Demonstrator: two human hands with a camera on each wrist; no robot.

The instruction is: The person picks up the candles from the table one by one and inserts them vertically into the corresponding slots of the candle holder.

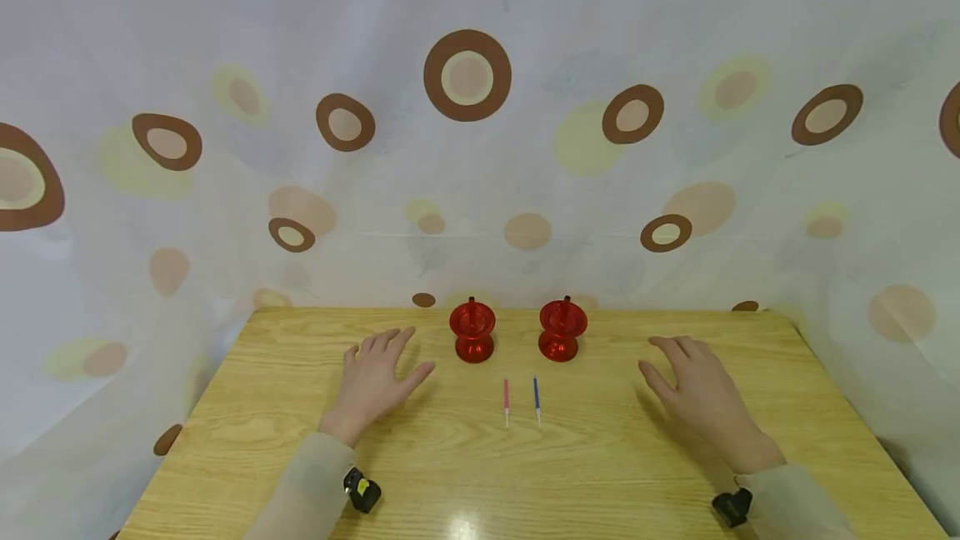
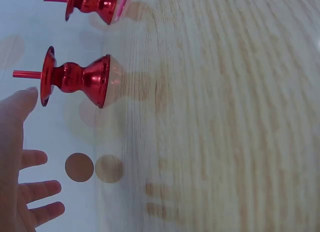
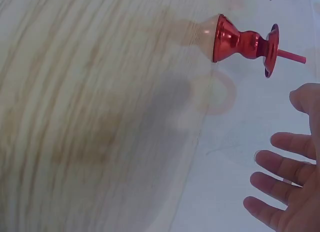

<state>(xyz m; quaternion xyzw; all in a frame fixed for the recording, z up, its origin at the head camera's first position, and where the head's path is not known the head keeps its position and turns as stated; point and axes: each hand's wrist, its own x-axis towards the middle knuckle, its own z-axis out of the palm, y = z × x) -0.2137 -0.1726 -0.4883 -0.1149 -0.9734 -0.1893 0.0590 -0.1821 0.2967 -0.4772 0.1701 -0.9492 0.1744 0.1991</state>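
Two shiny red lamp-like stands, each with a flared base, a dish top and a thin upright stem, stand near the back of the table: the left stand and the right stand. In front of them lie a pink candle and a blue candle, both thin with white ends. My left hand hovers left of the left stand, fingers spread, holding nothing. To the right of the right stand, my right hand is also spread and holds nothing.
The wooden table ends at a pale curtain with brown and beige circles, which also hangs along both sides. A small black device sits on the left wrist and another black device on the right wrist.
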